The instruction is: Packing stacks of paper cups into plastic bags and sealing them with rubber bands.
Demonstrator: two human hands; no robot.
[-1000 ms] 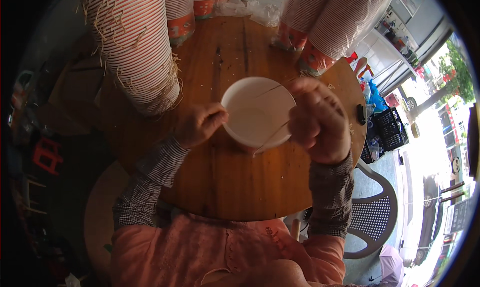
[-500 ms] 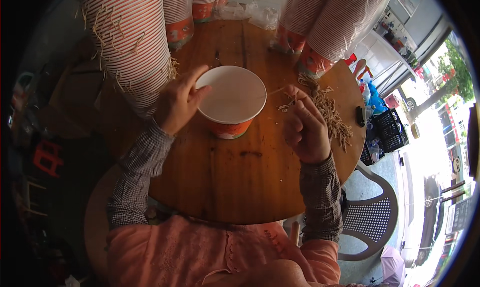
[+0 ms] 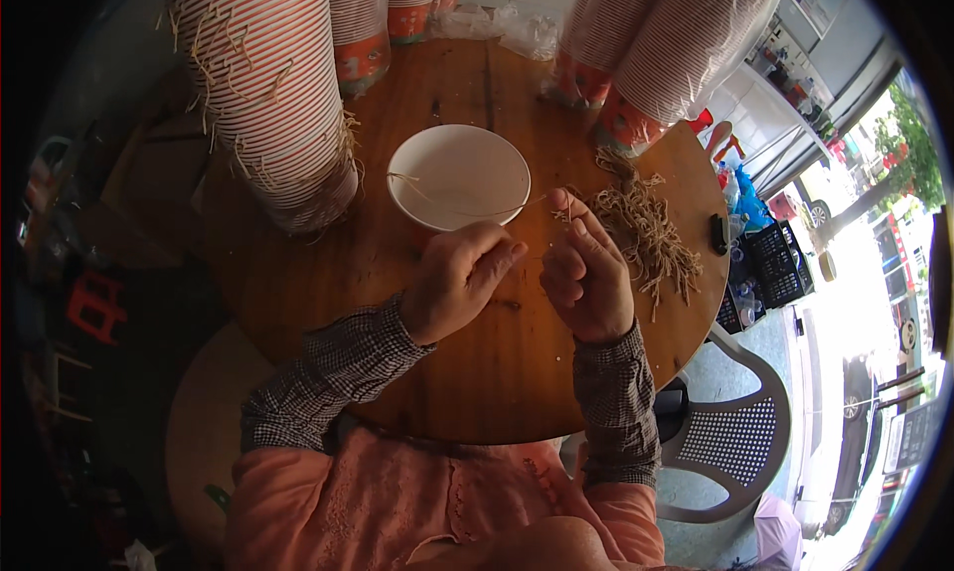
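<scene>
A large paper bowl, white inside with an orange-red outside, stands upright on the round wooden table. My right hand, right of the bowl's near side, pinches a thin tan string between thumb and forefinger. That string runs left over the bowl's mouth, its far end curling near the left rim. My left hand is closed in front of the bowl, thumb against the curled fingers; whether anything is in it cannot be made out. Beside my right hand lies a loose heap of similar strings.
At the left leans a tall stack of nested paper bowls with string ends hanging from it. More stacks in clear plastic stand at the back. A grey chair and a black crate are right of the table.
My left hand has moved from the bowl's left side to its near side and closed. My right hand has shifted slightly left and nearer, keeping its pinch. The bowl's mouth shows more of the string.
</scene>
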